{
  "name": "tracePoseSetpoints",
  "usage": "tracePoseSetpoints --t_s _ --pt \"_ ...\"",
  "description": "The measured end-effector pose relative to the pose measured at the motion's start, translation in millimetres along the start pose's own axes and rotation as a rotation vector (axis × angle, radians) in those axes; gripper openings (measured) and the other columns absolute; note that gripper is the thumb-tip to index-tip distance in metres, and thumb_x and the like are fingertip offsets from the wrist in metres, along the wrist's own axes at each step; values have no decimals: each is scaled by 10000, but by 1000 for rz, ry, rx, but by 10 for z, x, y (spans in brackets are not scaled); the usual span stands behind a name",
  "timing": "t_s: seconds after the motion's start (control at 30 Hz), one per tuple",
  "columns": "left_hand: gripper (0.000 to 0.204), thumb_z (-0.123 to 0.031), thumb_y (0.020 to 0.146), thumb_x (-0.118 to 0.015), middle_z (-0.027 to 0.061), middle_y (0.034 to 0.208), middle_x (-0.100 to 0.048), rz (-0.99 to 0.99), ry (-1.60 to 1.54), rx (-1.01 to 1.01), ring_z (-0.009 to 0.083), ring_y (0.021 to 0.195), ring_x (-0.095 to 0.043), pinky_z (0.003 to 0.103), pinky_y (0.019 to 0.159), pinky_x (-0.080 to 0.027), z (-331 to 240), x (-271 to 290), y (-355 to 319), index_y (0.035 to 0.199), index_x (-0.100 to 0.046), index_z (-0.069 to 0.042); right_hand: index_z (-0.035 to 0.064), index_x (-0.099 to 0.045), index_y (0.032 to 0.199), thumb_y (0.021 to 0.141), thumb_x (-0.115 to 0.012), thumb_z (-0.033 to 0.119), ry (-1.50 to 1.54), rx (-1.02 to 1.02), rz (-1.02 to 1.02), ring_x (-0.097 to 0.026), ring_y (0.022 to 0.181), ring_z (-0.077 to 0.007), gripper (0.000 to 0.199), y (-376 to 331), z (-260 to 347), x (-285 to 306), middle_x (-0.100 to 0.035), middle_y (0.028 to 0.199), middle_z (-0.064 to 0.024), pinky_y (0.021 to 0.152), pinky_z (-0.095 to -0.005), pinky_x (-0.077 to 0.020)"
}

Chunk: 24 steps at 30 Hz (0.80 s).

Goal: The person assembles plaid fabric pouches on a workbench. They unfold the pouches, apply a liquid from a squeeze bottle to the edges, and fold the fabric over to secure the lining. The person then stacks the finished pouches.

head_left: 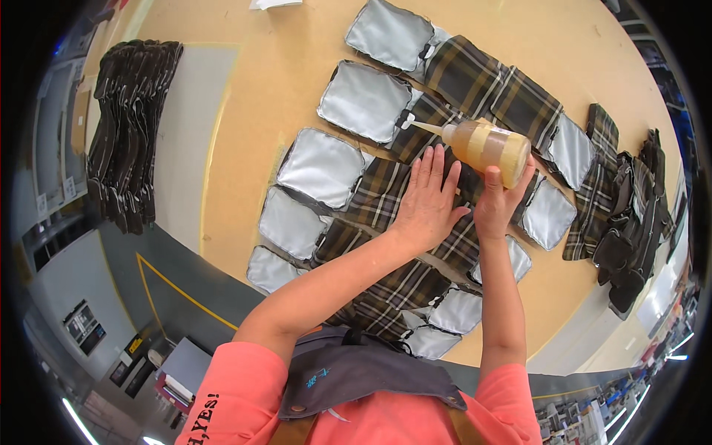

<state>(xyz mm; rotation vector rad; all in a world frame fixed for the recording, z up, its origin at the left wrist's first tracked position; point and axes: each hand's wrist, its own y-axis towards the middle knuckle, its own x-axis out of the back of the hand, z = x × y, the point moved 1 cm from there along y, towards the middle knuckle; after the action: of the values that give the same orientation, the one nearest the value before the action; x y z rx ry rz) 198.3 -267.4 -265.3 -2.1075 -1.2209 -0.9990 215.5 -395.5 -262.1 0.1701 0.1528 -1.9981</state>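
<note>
My right hand (500, 199) grips a squeeze bottle (486, 148) of amber liquid, wrapped with pale tape. The bottle is tilted onto its side, and its thin white nozzle points left. The nozzle's tip is at the edge of a silver-grey lined piece (365, 101), beside dark plaid fabric. My left hand (430, 196) lies flat with fingers stretched on a plaid fabric piece (380, 194) just below the bottle. Several such plaid pieces with silver lined ends lie in rows across the table, some partly under my forearms.
Stacked dark fabric strips (132, 133) hang over the left edge of the tan table (245, 111). At the right lies a heap of dark pieces (634, 215) beside more plaid fabric (593, 185). A white paper (276, 4) sits at the far edge.
</note>
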Motion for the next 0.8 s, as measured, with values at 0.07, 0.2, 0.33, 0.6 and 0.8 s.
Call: tracePoseSetpoints --t_s 0.07,0.2,0.33,0.6,0.8 --pt "756 -339 816 -685 351 1435 -218 15 4 12 485 1366 -199 545 1118 -206 1 -10 1 1372 -340 41 20 -321 1316 815 -757 308 -62 42 52 -474 1143 -196 724 -11 -53 33 -469 1239 -101 993 -331 -371" --pt "766 -332 811 -687 348 1428 -221 32 9 25 483 1374 -180 544 1118 -207 5 -19 0 1378 -325 35 23 -325 1310 791 -773 350 -69 90 116 -471 1155 -210 760 -38 45 -77 -451 1263 -111 993 -345 -381" --pt "761 -315 806 -688 351 1419 -226 -8 11 6 485 1372 -182 546 1119 -202 -10 -15 3 1374 -327 40 25 -325 1318 795 -756 398 -150 114 23 -482 1182 -236 774 -29 -39 -1 -480 1274 -135 988 -367 -403" --pt "749 -331 820 -683 365 1415 -240 -29 -23 -32 505 1352 -210 559 1106 -207 -47 150 153 1361 -347 62 26 -453 1320 860 -674 312 1248 -578 59 -472 1249 -316 585 251 326 39 -473 1356 -152 958 -418 -525" --pt "762 -371 859 -634 369 1401 -285 -377 66 -27 507 1328 -259 562 1098 -214 206 485 1064 1374 -312 89 -13 -497 1262 747 -785 280 1408 -281 -14 -428 1277 -366 659 804 766 507 -472 1348 -170 976 -395 -523"
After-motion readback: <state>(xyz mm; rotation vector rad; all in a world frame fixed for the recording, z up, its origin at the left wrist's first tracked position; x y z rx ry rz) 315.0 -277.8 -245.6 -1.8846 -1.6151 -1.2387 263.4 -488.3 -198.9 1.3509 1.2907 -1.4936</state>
